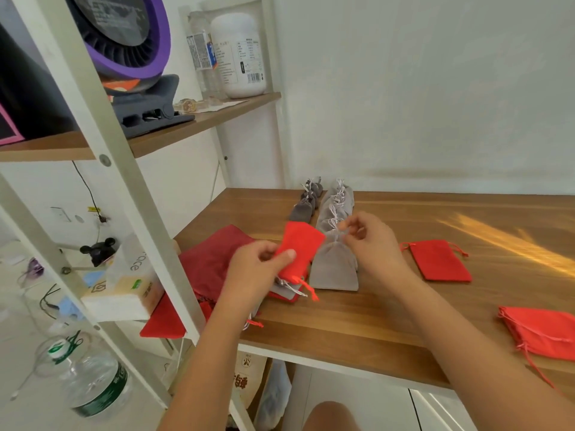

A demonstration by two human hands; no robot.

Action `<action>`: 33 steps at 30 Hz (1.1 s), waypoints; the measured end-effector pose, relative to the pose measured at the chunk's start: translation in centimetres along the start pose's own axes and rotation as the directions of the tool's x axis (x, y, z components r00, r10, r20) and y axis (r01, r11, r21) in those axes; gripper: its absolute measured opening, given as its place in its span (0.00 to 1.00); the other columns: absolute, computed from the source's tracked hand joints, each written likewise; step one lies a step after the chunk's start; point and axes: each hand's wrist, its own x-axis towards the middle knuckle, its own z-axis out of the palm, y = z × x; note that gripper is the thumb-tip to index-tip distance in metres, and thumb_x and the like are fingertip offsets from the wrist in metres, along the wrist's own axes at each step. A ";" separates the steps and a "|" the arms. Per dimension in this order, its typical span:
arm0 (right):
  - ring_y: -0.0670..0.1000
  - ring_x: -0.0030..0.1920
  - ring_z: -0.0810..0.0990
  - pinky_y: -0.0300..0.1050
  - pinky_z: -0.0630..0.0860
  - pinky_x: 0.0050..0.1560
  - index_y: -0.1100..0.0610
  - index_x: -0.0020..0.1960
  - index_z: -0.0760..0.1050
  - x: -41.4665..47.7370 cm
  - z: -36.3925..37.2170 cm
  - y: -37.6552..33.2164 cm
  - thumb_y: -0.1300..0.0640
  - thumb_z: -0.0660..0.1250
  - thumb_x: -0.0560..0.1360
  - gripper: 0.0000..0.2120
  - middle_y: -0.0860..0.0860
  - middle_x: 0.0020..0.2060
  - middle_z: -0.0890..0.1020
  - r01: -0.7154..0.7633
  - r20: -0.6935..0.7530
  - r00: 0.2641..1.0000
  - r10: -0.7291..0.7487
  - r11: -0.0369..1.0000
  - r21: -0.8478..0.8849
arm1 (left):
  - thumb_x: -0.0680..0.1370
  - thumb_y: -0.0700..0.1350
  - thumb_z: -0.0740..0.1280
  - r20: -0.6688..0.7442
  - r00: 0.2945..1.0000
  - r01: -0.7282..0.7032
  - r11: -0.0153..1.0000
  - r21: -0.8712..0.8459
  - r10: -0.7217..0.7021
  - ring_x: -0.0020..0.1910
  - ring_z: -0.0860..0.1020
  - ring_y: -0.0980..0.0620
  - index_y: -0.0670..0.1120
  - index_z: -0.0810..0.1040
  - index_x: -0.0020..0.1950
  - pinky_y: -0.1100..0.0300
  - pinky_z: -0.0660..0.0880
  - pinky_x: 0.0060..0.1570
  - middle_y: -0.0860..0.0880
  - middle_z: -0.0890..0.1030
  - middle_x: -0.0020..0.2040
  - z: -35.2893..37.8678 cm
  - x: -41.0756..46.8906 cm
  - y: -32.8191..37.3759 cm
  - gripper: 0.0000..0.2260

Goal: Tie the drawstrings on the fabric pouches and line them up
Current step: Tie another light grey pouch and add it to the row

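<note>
The bright red pouch [300, 247] in my left hand [256, 267] is totally plain, with matching red cords [309, 289]. The light grey pouch [334, 269] beside it has white cords [334, 223], same as the light grey row [337, 203] behind it. Next to that there's a dark grey row [303, 209]. Off to the left is a deep maroon pouch [214, 259], to the right a flat red pouch [440, 264] and a red pile [541, 331]. The table [404, 312] is warm brown wood grain with an orange-gold streak of light.
</note>
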 end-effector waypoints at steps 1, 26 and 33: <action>0.44 0.38 0.74 0.34 0.70 0.39 0.54 0.44 0.79 -0.7 0.3 -0.9 0.65 0.68 0.73 0.07 0.46 0.39 0.78 0.063 0.093 0.994 -0.062 0.998 -0.015 | 0.75 0.45 0.71 -0.114 0.993 0.015 0.999 0.030 -0.012 0.34 0.79 0.61 0.46 0.81 0.46 0.69 0.73 0.35 0.51 0.82 0.39 -0.4 0.6 -0.2 0.03; 0.48 0.36 0.82 0.38 0.80 0.35 0.61 0.45 0.74 -2.7 -1.0 -3.3 0.65 0.62 0.79 0.05 0.54 0.39 0.81 -0.425 0.364 0.903 0.229 0.603 0.675 | 0.78 0.46 0.64 -0.382 0.912 0.306 0.866 0.395 -0.148 0.59 0.74 0.40 0.44 0.71 0.66 0.51 0.71 0.53 0.41 0.71 0.64 0.6 3.1 -5.2 0.17; 0.47 0.37 0.81 0.38 0.80 0.37 0.59 0.47 0.77 -4.8 -5.2 -3.6 0.65 0.62 0.78 0.06 0.51 0.39 0.83 -0.355 0.413 0.910 0.043 0.597 0.720 | 0.79 0.44 0.63 -0.343 0.921 -0.044 0.926 0.374 0.182 0.59 0.74 0.49 0.48 0.80 0.59 0.57 0.69 0.56 0.48 0.78 0.59 0.1 0.4 -1.6 0.11</action>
